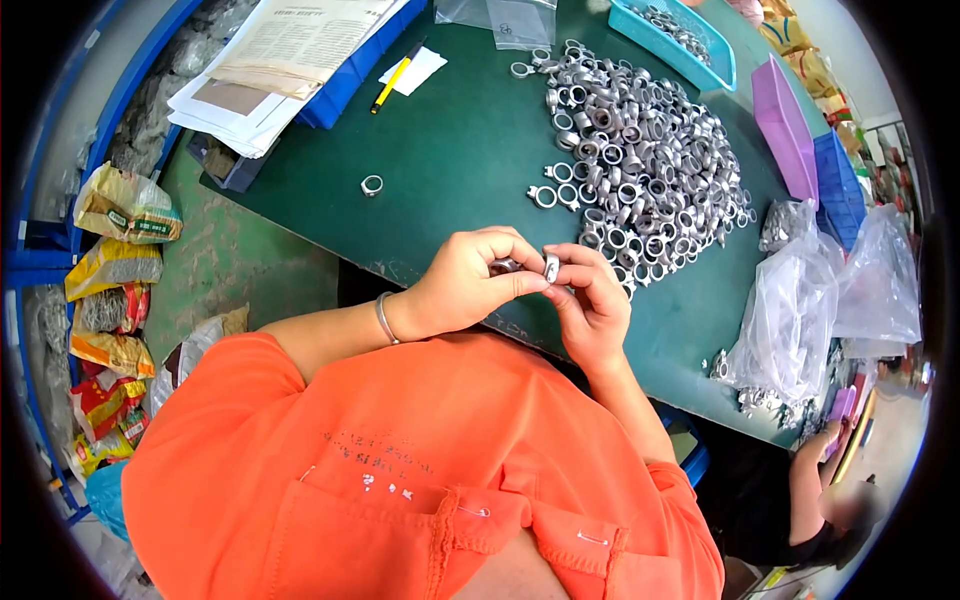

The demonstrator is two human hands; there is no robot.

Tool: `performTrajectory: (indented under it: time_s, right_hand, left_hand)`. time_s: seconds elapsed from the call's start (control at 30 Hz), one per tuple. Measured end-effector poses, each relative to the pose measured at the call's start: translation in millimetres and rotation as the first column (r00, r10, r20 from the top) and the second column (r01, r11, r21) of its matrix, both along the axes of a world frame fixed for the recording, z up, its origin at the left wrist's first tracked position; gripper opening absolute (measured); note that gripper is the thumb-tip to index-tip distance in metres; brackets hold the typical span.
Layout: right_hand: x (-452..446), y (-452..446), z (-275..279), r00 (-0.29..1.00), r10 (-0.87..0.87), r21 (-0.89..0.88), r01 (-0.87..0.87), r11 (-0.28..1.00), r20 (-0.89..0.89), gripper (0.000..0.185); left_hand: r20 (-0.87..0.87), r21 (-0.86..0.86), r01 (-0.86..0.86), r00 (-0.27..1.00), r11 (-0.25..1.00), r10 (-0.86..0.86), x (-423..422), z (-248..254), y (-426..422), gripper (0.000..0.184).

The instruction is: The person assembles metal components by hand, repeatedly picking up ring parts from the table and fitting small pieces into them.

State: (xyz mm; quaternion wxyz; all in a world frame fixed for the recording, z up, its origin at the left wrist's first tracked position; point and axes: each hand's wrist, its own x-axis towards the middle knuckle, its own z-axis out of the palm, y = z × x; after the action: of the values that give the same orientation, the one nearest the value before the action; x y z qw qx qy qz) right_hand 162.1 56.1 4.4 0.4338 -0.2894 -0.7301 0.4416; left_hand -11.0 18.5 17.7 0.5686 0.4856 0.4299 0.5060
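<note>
Over the near edge of the green table my two hands meet, fingertips close together. Between the bent fingers of my left hand (pixel 468 280) a dark grey metal ring (pixel 505 266) shows in part. My right hand (pixel 592 298) pinches a second metal ring (pixel 551 267), its bright face turned up. The left thumb tip reaches that second ring; whether it presses on it I cannot tell. Just beyond the right hand spreads a large pile of similar metal rings (pixel 640 150). One single ring (pixel 372 185) lies apart on the table to the left.
A turquoise basket (pixel 675 45) holding rings stands at the back, with a purple bin (pixel 783 130) and clear plastic bags (pixel 790 310) to the right. Papers (pixel 290 50) and a yellow pen (pixel 392 85) are at the back left. Another person's arm (pixel 808 485) shows at lower right.
</note>
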Motion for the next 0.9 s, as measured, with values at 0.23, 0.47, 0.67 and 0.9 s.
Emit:
performTrajectory:
  time_s: [0.23,0.47,0.67,0.9]
  right_hand:
    - [-0.2,-2.0,-0.1,0.982,-0.178,0.297,0.153,0.943,0.060,0.024]
    - [-18.8,4.0,16.8,0.983,0.184,0.315,-0.183,0.931,0.025,0.022]
    - [-30.3,58.0,-20.8,0.692,-0.473,0.623,0.042,0.781,0.546,0.015]
    - [-19.2,23.3,0.1,0.984,0.123,-0.402,-0.061,0.914,0.128,0.006]
  left_hand:
    - [-0.064,0.013,0.012,0.998,1.000,-0.011,0.1,1.3,-2.1,0.017]
    - [0.668,-0.438,0.247,0.733,0.864,0.128,-17.6,-12.3,-0.6,0.020]
    - [0.478,-0.578,0.231,0.873,0.783,0.095,-17.0,-20.7,-5.5,0.015]
    - [0.291,-0.356,0.010,0.951,0.934,0.101,-20.5,-19.0,-7.1,0.011]
